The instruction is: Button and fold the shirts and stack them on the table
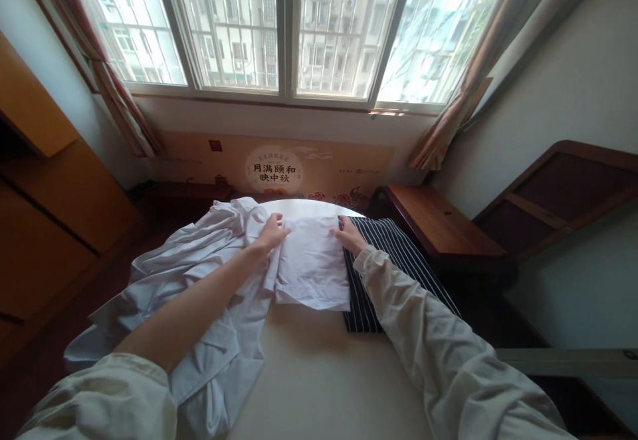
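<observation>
A folded white cloth point(313, 267), roughly square and slightly creased, lies on the round white table point(309, 387). My left hand point(272, 231) pinches its upper left edge, thumb on top. At the opposite upper edge, my right hand point(349, 234) has its thumb on the cloth and its fingers partly hidden. To the left, a large rumpled heap of white fabric point(199, 294) spreads over the table's side and lies under my left forearm. Dark fabric with thin white stripes point(399, 254) lies flat on the right, beneath my right wrist and sleeve.
Behind the table, a printed banner point(349, 161) runs along the wall under a barred window point(234, 34). A brown wooden desk point(443, 220) stands at the right, near a leaning wooden frame point(563, 194). Wooden cabinets point(50, 227) line the left side.
</observation>
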`<state>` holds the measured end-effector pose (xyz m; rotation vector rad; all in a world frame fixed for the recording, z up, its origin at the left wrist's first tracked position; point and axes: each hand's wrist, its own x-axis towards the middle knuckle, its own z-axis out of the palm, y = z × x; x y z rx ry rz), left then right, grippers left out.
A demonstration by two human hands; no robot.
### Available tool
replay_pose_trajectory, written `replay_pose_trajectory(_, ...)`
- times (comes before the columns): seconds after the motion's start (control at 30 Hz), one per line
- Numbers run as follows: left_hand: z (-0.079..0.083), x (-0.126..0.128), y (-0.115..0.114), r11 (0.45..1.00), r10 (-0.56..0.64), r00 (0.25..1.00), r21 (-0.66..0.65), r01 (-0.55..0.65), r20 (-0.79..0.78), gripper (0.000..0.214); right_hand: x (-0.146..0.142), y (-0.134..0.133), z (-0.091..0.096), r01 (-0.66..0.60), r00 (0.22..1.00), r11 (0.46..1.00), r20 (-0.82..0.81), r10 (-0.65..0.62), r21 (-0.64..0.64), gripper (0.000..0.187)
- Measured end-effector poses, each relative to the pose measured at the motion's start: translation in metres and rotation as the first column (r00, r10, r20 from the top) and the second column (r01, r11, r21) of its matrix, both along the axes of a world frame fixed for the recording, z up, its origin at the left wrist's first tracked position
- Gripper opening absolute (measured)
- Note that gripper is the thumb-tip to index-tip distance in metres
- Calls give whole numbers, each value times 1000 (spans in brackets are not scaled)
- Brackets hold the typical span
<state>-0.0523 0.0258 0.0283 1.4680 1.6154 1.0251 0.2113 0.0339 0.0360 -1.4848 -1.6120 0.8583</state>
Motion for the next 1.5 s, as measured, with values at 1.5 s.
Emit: replay_pose_trajectory(1.5, 8, -10, -70, 913, 43, 962, -402, 73, 271, 41, 23, -80, -8, 5, 996, 931, -78, -36, -364, 42)
